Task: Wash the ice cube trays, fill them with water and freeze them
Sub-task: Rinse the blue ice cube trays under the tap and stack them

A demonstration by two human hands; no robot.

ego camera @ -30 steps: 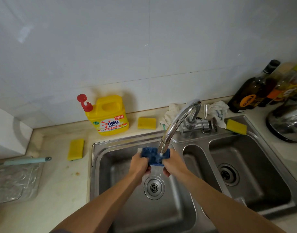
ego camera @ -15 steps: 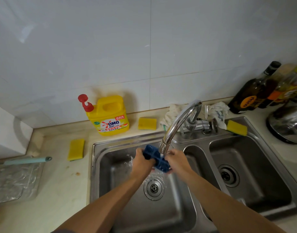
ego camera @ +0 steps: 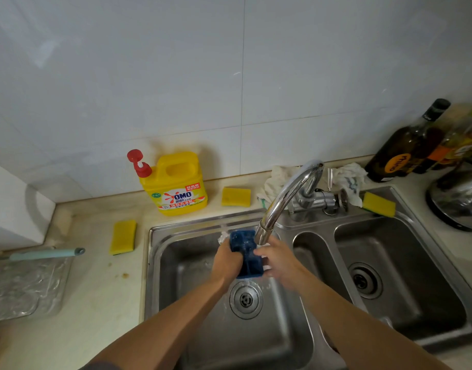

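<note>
Fingers (ego camera: pixel 260 252) of L hand (ego camera: pixel 226 263), R hand (ego camera: pixel 280 263) curled round ice tray (ego camera: pixel 245 249).

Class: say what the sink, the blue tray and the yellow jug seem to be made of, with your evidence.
The sink: likely stainless steel, brushed; grey metallic sheen. The tray: blue plastic or silicone, wet; the look leaves it open. The jug: glossy yellow plastic; moulded handle.

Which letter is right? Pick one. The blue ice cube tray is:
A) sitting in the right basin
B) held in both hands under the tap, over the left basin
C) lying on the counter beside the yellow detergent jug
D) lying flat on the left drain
B: the left hand and right hand grip the blue ice cube tray just below the tap spout, above the left basin.
</note>
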